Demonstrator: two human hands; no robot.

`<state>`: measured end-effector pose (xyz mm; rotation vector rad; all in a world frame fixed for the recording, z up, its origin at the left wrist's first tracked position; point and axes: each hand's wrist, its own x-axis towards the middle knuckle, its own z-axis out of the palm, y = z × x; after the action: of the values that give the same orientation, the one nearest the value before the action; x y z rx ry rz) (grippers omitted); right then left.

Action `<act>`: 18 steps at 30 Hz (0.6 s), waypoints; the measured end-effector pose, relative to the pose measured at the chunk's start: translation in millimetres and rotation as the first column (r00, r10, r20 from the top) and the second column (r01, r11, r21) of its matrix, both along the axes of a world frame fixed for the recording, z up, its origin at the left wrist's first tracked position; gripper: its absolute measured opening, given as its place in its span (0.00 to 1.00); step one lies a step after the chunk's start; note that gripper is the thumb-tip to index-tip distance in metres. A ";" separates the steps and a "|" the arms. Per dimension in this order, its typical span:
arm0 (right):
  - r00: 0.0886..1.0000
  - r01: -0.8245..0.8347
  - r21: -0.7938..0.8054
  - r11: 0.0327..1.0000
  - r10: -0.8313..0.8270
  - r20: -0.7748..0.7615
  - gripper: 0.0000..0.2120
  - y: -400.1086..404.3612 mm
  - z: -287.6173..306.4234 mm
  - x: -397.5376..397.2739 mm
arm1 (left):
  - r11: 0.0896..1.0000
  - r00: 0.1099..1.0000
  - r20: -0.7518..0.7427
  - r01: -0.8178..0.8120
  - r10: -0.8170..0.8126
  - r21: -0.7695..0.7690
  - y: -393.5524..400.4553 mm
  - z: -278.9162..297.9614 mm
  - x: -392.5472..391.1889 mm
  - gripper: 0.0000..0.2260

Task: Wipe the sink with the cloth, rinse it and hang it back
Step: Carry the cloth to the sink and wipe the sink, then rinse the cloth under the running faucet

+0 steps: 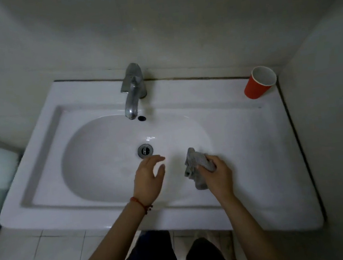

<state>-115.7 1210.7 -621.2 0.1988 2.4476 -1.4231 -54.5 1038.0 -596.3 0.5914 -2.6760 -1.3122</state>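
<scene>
A white rectangular sink (46, 144) with an oval basin fills the middle of the head view. My right hand (216, 175) is closed around a crumpled grey cloth (194, 165), held over the right inner side of the basin; whether the cloth touches the porcelain cannot be told. My left hand (148, 176) hovers with fingers apart just below the metal drain (145, 150) and holds nothing. A red string bracelet sits on the left wrist. The chrome tap (132, 91) stands at the back centre, and no water runs from it.
A red paper cup (257, 84) stands on the back right corner of the sink top, close to the right wall. A small overflow hole (141, 118) lies under the spout. Pale tiled floor and my dark trousers show below the front edge.
</scene>
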 end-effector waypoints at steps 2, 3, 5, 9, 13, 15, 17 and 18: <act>1.000 0.007 -0.036 0.999 -0.006 0.027 0.17 -28.4 3.1 -0.1 | 0.998 0.995 -0.080 -0.059 0.059 0.003 -35.6 8.4 -9.5 0.08; 0.999 0.022 -0.053 0.998 -0.020 0.040 0.16 -43.2 4.8 -0.3 | 0.997 0.993 -0.097 -0.071 0.072 0.009 -53.0 12.0 -15.4 0.07; 0.995 0.084 -0.084 0.993 -0.078 0.064 0.14 -71.8 7.7 0.1 | 0.997 0.991 -0.109 -0.079 0.081 0.022 -85.0 18.6 -28.1 0.08; 0.968 0.231 -0.123 0.965 -0.216 0.125 0.13 -121.3 9.0 -1.3 | 0.994 0.987 -0.133 -0.085 0.094 0.070 -133.3 32.3 -54.8 0.09; 0.931 0.347 -0.180 0.921 -0.315 0.185 0.15 -153.2 6.2 -4.8 | 0.976 0.989 -0.117 -0.061 0.087 0.211 -156.3 45.7 -91.2 0.12; 0.917 0.383 -0.207 0.900 -0.342 0.206 0.14 -162.2 4.2 -6.8 | 0.949 0.995 -0.061 -0.057 0.080 0.310 -158.1 54.3 -108.7 0.13; 0.908 0.403 -0.225 0.887 -0.357 0.219 0.13 -168.4 3.7 -10.1 | 0.921 0.998 0.002 -0.055 0.059 0.386 -155.6 62.5 -123.4 0.12; 0.907 0.406 -0.229 0.885 -0.360 0.220 0.13 -170.7 3.5 -12.6 | 0.896 0.998 0.032 -0.062 0.053 0.441 -154.1 66.0 -130.4 0.11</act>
<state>-128.3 1040.0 -617.6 0.7491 2.1209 -1.7981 -184.9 883.9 -530.2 0.7208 -2.3515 -1.9220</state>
